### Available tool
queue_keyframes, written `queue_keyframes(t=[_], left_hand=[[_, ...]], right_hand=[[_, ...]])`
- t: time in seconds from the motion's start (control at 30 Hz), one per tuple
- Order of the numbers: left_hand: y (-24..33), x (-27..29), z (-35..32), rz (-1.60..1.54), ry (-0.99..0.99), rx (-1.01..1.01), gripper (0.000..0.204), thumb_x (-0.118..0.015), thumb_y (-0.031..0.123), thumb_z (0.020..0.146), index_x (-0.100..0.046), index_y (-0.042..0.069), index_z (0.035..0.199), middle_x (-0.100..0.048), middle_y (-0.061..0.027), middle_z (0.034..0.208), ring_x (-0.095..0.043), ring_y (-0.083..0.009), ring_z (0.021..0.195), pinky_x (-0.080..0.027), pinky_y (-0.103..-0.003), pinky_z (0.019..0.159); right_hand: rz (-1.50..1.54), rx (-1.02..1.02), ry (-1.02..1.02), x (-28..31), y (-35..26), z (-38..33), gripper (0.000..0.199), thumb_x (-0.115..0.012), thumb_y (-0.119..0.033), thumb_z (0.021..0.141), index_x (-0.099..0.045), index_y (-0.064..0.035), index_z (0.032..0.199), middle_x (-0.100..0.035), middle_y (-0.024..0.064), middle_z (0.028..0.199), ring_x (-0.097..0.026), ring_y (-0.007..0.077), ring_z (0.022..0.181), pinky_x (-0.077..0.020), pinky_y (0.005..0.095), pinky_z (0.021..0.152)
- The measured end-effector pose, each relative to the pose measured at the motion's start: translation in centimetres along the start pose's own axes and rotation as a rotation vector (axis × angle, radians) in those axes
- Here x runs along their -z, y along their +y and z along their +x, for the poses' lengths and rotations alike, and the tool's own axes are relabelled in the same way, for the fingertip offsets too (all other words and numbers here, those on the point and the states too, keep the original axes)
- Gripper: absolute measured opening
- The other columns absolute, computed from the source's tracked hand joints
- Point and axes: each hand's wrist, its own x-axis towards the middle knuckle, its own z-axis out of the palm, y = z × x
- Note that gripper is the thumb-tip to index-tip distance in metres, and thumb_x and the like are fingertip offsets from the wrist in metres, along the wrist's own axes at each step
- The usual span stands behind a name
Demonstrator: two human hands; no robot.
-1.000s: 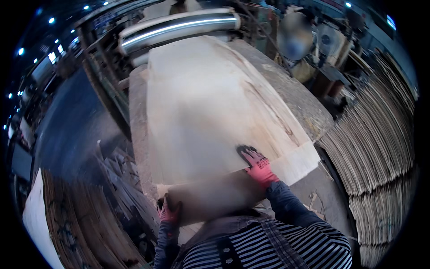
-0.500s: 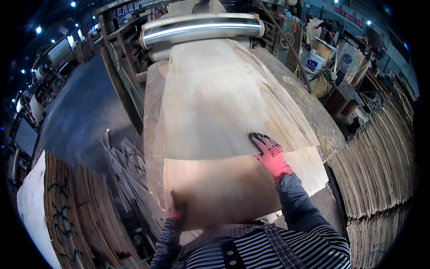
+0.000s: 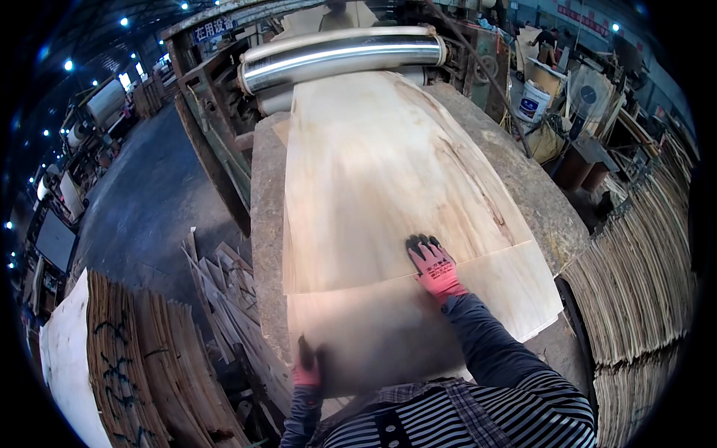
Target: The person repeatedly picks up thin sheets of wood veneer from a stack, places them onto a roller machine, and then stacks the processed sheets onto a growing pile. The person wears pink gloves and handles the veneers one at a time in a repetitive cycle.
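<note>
1. Clothing (image 3: 485, 411) partly hides the near edge of the lower wood sheet (image 3: 511, 284), dim there.
2. The upper wood sheet (image 3: 373, 179) overlaps it on the table (image 3: 556, 224); its far end by the roller (image 3: 343, 60) is unclear.
3. The left hand (image 3: 307, 367) meets the lower sheet's left side; its grip I cannot tell.
4. The right hand (image 3: 433, 267) lies open, fingers slightly spread, on the upper sheet.

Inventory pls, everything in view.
Table: one, grey-brown, centre
Wood sheets: at least two, pale tan, on table
Shiny roller: one, silver, top centre
Left stack: one, brown, lower left
Right stack: at least one, tan, right
Scrap strips: many, pale brown, left of table
Bucket: one, white, upper right
Other person: at least one, upper right
Lights: several, white, along top
Left hand: one, pink-black glove, at sheets' left edge
Right hand: one, pink-black glove, flat on sheets
</note>
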Motion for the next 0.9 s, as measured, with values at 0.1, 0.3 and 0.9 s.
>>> queue_keyframes(t=[0.1, 0.3, 0.9], left_hand=[[0.8, 0.2, 0.0, 0.039, -0.001, 0.071, 0.061, -0.048, 0.036, 0.084, -0.028, -0.002, 0.127, -0.036, -0.022, 0.127, -0.037, -0.0299, 0.117, -0.03, -0.033, 0.095], [2.3, 0.3, -0.3, 0.054, 0.019, 0.129, 0.056, -0.05, 0.031, 0.084, -0.031, -0.001, 0.126, -0.039, -0.0195, 0.126, -0.038, -0.0287, 0.116, -0.032, -0.033, 0.094], [-1.2, -0.4, 0.2, 0.08, 0.078, 0.023, 0.053, -0.05, 0.029, 0.083, -0.033, 0.003, 0.126, -0.041, -0.0195, 0.123, -0.041, -0.0301, 0.114, -0.035, -0.033, 0.092]], right_hand=[[0.004, 0.02, 0.005, 0.5, 0.1, 0.0, 0.06, -0.062, -0.03, 0.068, -0.041, -0.017, 0.122, -0.042, 0.0089, 0.123, -0.039, 0.0262, 0.113, -0.0289, 0.0396, 0.097], [0.019, 0.026, 0.011, 0.5, 0.2, 0.0, 0.057, -0.06, -0.03, 0.07, -0.041, -0.0162, 0.122, -0.042, 0.0096, 0.122, -0.041, 0.0274, 0.112, -0.0288, 0.0397, 0.097], [-0.017, 0.019, 0.001, 0.6, 0.1, 0.0, 0.062, -0.065, -0.033, 0.065, -0.042, -0.0195, 0.122, -0.04, 0.0063, 0.125, -0.037, 0.0242, 0.115, -0.0273, 0.0385, 0.097]])
